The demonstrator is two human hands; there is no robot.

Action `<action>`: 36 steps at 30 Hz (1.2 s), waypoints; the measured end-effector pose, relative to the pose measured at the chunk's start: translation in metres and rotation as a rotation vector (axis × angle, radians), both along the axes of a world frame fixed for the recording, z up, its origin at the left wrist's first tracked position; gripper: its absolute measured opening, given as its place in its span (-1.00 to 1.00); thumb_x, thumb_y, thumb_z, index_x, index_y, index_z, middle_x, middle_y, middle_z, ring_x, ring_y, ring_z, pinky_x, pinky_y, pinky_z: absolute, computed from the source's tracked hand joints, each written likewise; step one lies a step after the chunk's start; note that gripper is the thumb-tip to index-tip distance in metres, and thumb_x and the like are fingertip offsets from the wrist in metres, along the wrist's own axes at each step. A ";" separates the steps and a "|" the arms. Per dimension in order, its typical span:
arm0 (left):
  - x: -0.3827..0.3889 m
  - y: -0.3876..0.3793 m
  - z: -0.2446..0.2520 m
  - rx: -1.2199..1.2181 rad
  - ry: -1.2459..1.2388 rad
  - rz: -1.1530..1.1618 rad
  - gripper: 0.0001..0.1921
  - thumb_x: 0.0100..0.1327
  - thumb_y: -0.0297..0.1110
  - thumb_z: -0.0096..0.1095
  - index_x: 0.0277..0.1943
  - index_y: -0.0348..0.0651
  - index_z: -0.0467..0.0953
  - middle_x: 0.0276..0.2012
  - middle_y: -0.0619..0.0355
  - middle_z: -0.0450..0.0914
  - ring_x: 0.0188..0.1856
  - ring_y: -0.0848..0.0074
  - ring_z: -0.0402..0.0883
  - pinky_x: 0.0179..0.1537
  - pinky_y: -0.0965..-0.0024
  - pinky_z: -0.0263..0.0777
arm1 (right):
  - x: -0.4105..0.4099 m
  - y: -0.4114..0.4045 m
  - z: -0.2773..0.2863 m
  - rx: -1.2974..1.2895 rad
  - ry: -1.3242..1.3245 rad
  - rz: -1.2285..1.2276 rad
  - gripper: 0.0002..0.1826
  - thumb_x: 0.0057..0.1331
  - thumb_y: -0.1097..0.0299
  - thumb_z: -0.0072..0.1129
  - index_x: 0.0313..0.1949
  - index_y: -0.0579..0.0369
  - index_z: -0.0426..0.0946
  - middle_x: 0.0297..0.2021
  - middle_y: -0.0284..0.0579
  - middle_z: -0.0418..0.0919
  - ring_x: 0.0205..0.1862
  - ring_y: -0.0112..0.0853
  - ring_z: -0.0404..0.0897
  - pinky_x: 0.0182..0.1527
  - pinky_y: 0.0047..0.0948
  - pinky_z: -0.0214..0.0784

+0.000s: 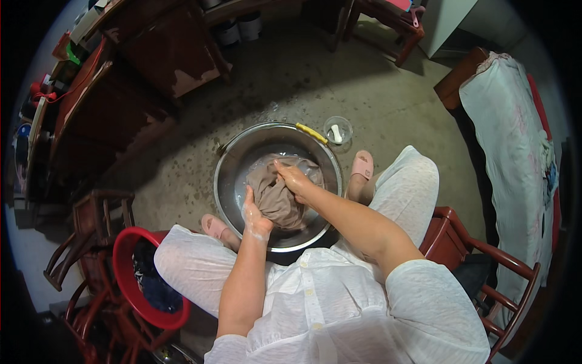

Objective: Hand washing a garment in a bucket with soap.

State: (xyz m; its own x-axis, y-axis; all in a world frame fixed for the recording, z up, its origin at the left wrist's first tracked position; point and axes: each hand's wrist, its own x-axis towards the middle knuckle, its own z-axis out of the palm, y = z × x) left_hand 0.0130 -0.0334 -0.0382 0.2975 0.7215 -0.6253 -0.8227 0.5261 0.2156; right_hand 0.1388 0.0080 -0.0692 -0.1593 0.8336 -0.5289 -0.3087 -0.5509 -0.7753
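Observation:
Between my feet stands a round metal bucket point(220, 191) with soapy water in it. A wet beige-brown cloth point(277, 204) lies bunched up inside, partly over the water. My left hand point(255, 214) grips the cloth's left edge, its thumb pointing up and suds on the wrist. On the upper right side my right hand point(291, 177) has hold of a fold, wet and with the thumb on top. The fingers of both hands are partly hidden by the cloth. Against the bucket's far rim rests the yellow handle grip point(312, 133).
Just beyond the rim, a clear plastic bowl point(345, 129) holds a white bar point(336, 133), perhaps soap. Left of my knee is a red plastic tub point(120, 264) with dark clothes point(159, 282). Wooden chairs point(109, 214) stand at left, a dark cabinet point(163, 45) at upper left, and a cloth-covered bed point(504, 136) at right.

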 end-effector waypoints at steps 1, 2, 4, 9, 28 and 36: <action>-0.001 -0.001 0.001 -0.001 0.001 0.004 -0.46 0.29 0.05 -0.21 0.11 -0.23 0.30 0.07 0.00 0.40 0.09 0.18 0.40 0.13 0.10 0.24 | 0.000 -0.002 0.007 -0.015 -0.007 0.002 -0.49 0.24 -0.15 -0.06 -0.62 0.02 0.34 -0.63 -0.39 0.26 -0.52 -0.57 0.16 -0.43 -0.54 0.06; -0.003 -0.001 0.003 -0.011 0.013 0.015 -0.46 0.29 0.06 -0.21 0.11 -0.22 0.31 0.07 0.00 0.40 0.09 0.19 0.40 0.13 0.11 0.24 | -0.002 -0.004 0.012 -0.031 -0.013 0.005 -0.48 0.22 -0.18 -0.06 -0.61 0.03 0.34 -0.63 -0.38 0.26 -0.51 -0.56 0.17 -0.41 -0.54 0.06; 0.000 -0.001 0.009 -0.017 0.021 0.013 -0.46 0.29 0.06 -0.21 0.11 -0.21 0.31 0.07 0.00 0.40 0.09 0.19 0.40 0.12 0.11 0.24 | 0.000 -0.003 -0.001 -0.054 -0.058 0.012 -0.46 0.21 -0.20 -0.06 -0.61 0.03 0.34 -0.62 -0.36 0.27 -0.50 -0.55 0.18 -0.40 -0.53 0.07; 0.000 0.000 0.016 -0.043 0.072 0.020 -0.44 0.26 0.10 -0.15 0.10 -0.21 0.32 0.06 0.00 0.41 0.09 0.20 0.40 0.12 0.11 0.25 | -0.001 -0.002 -0.012 -0.102 -0.088 0.047 -0.43 0.17 -0.26 -0.05 -0.59 0.06 0.33 -0.58 -0.30 0.31 -0.47 -0.50 0.20 -0.36 -0.50 0.09; -0.017 -0.027 -0.054 0.477 -0.246 0.037 -0.62 0.25 -0.09 0.03 0.02 -0.15 0.37 -0.10 0.13 0.50 -0.10 0.35 0.53 -0.08 0.23 0.43 | -0.053 -0.062 0.051 1.134 -0.968 0.473 -0.56 0.32 0.09 -0.25 -0.55 0.09 0.47 -0.62 0.06 0.49 -0.56 0.03 0.48 -0.52 -0.14 0.32; -0.047 -0.021 -0.126 0.720 -0.154 0.013 -0.56 0.29 0.07 -0.18 -0.01 -0.08 0.39 -0.20 0.12 0.51 -0.16 0.38 0.49 -0.05 0.23 0.36 | -0.072 -0.052 0.052 1.041 -1.144 0.313 -0.59 0.28 0.12 -0.15 -0.64 0.02 0.47 -0.72 -0.03 0.44 -0.67 -0.13 0.47 -0.61 -0.19 0.29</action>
